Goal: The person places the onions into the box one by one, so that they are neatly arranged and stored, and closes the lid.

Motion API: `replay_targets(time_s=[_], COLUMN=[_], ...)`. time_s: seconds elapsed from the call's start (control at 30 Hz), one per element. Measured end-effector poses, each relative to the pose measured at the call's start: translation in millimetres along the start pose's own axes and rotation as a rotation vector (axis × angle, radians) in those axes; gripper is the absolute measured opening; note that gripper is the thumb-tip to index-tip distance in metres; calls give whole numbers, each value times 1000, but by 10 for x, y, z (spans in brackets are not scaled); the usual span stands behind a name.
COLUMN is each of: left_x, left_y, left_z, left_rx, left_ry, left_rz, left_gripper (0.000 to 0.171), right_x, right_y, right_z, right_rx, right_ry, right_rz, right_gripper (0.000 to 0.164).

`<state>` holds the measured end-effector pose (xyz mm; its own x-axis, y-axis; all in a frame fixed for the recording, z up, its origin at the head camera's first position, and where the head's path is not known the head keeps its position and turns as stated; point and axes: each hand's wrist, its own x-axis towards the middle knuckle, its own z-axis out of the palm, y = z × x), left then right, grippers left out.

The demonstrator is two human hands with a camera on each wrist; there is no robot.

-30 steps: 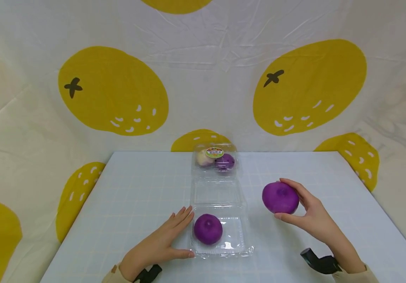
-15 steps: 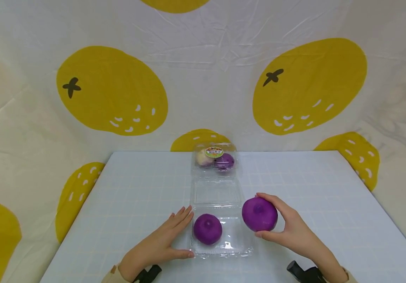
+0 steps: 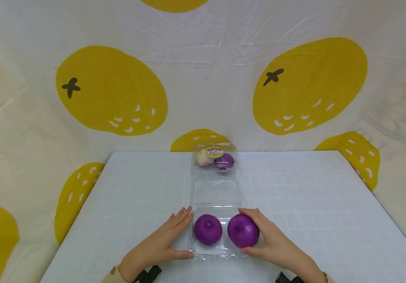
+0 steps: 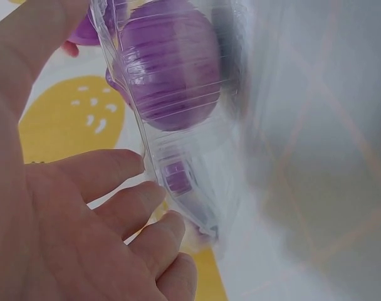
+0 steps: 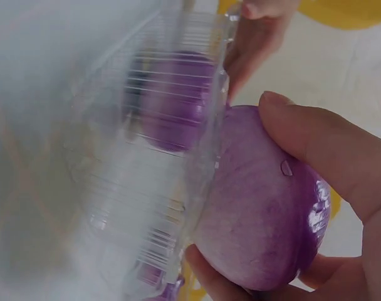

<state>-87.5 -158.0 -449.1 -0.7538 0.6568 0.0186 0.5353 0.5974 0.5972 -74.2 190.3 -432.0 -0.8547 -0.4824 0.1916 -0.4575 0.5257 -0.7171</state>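
A clear plastic clamshell box [image 3: 220, 251] lies on the table with its lid laid back. One purple onion [image 3: 208, 229] sits in the left half of its tray. My right hand [image 3: 271, 239] grips a second purple onion [image 3: 243, 230] between thumb and fingers, over the tray's right side. In the right wrist view this held onion [image 5: 259, 207] is at the box's rim [image 5: 219, 119], not down in the tray. My left hand [image 3: 160, 243] rests against the left edge of the box, fingers straight and thumb spread. In the left wrist view its fingertips meet the plastic wall [image 4: 146, 135].
Behind the open lid [image 3: 217, 192] stands another clear box [image 3: 214, 167] with a label, holding a pale round item [image 3: 204, 158] and a purple one [image 3: 225, 161]. A white cloth [image 3: 210, 94] with yellow fruit prints hangs at the table's [image 3: 135, 188] back edge.
My right hand has carried its onion leftward and down, from beside the box to over the tray's right half. My left hand, the box and the other onion have stayed put.
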Motion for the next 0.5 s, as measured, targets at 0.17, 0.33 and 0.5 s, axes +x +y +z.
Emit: replay_targets(time_s=[0.17,0.33,0.5], left_x=[-4,1,3], left_y=[9,10,7], left_z=[0,6,12], left_rx=[-11,-21,-33], left_ry=[1,-2,-1], left_rz=[-8,-16,-16], left_gripper=[103,103,103], right_x=[34,62,94], right_y=[28,51,83], right_z=[104,170,194], right_rx=[-33,-102,-213], right_ry=[-25,-26,-69], right_rz=[-61,-91,-158], right_gripper=[82,84,78])
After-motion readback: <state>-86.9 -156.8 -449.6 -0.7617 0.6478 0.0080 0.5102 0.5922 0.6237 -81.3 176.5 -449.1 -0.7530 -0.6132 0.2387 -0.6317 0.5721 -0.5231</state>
